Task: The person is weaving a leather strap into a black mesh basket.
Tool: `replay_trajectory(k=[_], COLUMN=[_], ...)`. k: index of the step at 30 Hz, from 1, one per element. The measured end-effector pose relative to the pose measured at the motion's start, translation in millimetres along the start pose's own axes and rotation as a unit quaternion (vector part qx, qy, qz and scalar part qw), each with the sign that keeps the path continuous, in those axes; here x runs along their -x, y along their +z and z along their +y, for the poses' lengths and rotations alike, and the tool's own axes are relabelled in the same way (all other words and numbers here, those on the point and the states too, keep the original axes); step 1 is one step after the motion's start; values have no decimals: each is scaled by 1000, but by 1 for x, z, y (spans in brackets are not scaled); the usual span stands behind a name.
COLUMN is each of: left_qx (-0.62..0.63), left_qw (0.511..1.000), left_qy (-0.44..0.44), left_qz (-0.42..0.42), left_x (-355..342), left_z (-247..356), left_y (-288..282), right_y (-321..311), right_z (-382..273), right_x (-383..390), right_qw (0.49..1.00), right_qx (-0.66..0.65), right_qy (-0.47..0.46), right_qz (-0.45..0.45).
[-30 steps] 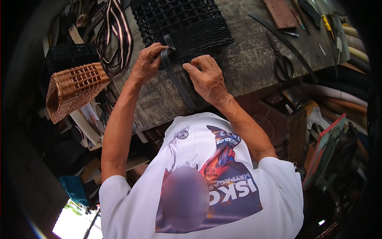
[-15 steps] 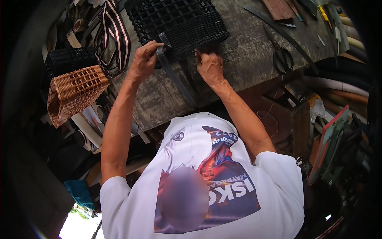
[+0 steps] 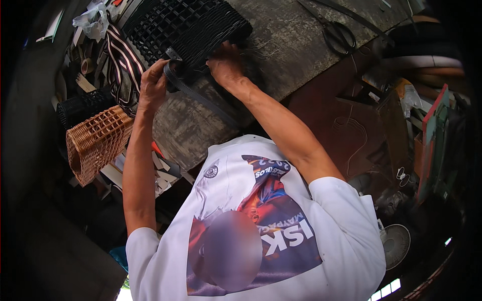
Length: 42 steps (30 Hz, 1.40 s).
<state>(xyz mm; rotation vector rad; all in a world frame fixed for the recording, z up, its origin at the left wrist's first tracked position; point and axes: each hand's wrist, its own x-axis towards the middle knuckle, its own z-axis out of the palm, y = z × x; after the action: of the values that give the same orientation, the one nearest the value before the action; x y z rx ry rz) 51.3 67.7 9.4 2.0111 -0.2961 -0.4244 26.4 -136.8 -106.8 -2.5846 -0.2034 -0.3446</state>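
Note:
A black woven basket (image 3: 221, 25) lies on the worn worktable (image 3: 281, 45) at the far side of me. My left hand (image 3: 152, 86) is closed at the basket's near left edge, pinching a dark grey strap (image 3: 198, 96) with stitch-like marks along its border. The strap loops up over the fingers, and its free end trails across the table towards my shirt. Against the basket's near right edge, my right hand (image 3: 226, 66) has its fingers curled together. Whatever those fingers grip is hidden in the dark; loose thin threads (image 3: 263, 47) lie just beyond them.
Black-handled scissors (image 3: 339, 39) and a long dark strip (image 3: 359, 19) lie on the right of the table. To the left are a tan woven basket (image 3: 100, 140) and striped webbing (image 3: 123, 60). Rolled material (image 3: 416, 61) is stacked at the right, with a fan (image 3: 395, 245) lower down.
The view has turned, so the table and basket sit further left and higher. My left hand keeps its pinch on the strap; my right hand stays by the basket's near edge.

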Motion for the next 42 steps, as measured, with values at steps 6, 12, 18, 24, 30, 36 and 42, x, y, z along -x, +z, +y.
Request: replay_trajectory(k=[6, 12, 18, 24, 30, 36, 42], left_qx=[-12, -40, -17, -11, -66, -43, -51], left_qw=[1000, 999, 999, 999, 997, 999, 998], left_qy=[4, 3, -5, -6, 1, 2, 27], left_qz=[13, 35, 34, 30, 31, 30, 40], left_x=[2, 1, 4, 4, 4, 4, 3], left_z=[2, 0, 0, 4, 4, 5, 1], left_y=[2, 3, 5, 5, 4, 5, 6], right_y=[17, 32, 28, 25, 12, 14, 1], right_z=[1, 9, -15, -34, -13, -8, 16], right_x=[-20, -41, -39, -38, -19, -21, -12], right_qw=[997, 987, 984, 877, 979, 979, 963], right_qx=[-64, -160, -132, -381, -169, -147, -192], right_qy=[16, 29, 119, 291, 76, 17, -127], right_qz=[-33, -13, -29, -18, -86, -140, -140])
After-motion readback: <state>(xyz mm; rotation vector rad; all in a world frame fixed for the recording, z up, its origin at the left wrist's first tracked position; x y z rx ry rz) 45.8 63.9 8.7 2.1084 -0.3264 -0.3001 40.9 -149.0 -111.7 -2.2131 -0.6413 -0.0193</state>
